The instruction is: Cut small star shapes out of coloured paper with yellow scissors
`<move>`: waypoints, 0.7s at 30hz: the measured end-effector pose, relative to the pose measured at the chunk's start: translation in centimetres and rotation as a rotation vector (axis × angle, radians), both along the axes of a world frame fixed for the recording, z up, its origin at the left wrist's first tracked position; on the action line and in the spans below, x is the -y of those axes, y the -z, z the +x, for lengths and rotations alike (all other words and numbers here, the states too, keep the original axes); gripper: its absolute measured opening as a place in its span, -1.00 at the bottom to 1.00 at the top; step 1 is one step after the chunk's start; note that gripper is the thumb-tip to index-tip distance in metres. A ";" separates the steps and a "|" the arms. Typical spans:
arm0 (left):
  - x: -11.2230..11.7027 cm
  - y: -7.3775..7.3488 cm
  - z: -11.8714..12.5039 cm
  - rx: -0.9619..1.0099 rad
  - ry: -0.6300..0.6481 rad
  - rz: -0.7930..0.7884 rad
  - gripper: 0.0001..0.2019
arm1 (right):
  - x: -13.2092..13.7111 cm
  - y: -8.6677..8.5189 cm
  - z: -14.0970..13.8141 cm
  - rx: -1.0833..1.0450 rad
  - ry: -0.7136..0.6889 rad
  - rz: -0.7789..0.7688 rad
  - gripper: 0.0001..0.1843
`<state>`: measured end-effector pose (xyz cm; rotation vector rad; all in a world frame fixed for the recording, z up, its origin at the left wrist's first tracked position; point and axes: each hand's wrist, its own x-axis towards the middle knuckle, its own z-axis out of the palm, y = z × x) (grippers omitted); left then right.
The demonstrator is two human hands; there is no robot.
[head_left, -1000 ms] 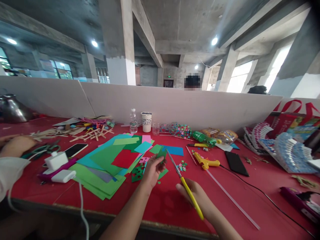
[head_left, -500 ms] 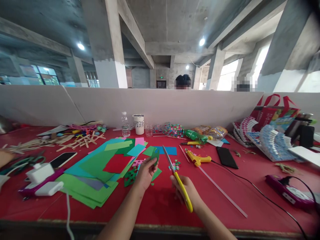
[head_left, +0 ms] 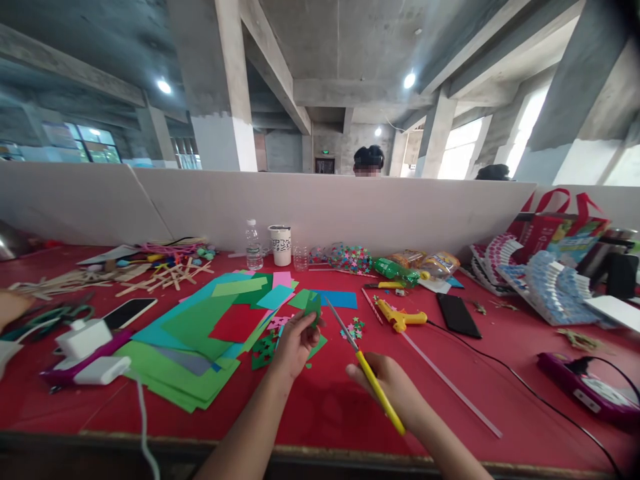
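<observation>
My left hand [head_left: 294,343] pinches a small dark green paper piece [head_left: 314,308] above the red table [head_left: 330,407]. My right hand [head_left: 395,392] is closed round yellow-handled scissors [head_left: 367,373], whose metal blades point up and left toward the paper piece, a short gap from it. Just left of my left hand lie green paper scraps and a spread of coloured paper sheets [head_left: 200,333]. Small cut paper stars [head_left: 354,329] lie beyond the scissor blades.
A yellow glue gun [head_left: 400,316], a black phone [head_left: 454,315] and a cable lie to the right, a purple tool [head_left: 585,390] further right. At left are a white charger [head_left: 85,340], green scissors, wooden sticks and another person's hand [head_left: 10,307]. A white partition [head_left: 320,210] backs the table.
The camera view shifted a little. My hands stayed close together, with the scissors tilting and shifting slightly right while the left hand keeps hold of the green piece.
</observation>
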<state>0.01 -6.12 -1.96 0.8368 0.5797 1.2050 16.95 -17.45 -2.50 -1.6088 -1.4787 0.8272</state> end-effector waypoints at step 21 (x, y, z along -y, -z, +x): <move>-4.6 -2.9 3.2 -0.152 0.021 0.139 -0.82 | -4.7 -3.3 1.7 -0.235 -0.074 -0.089 -0.46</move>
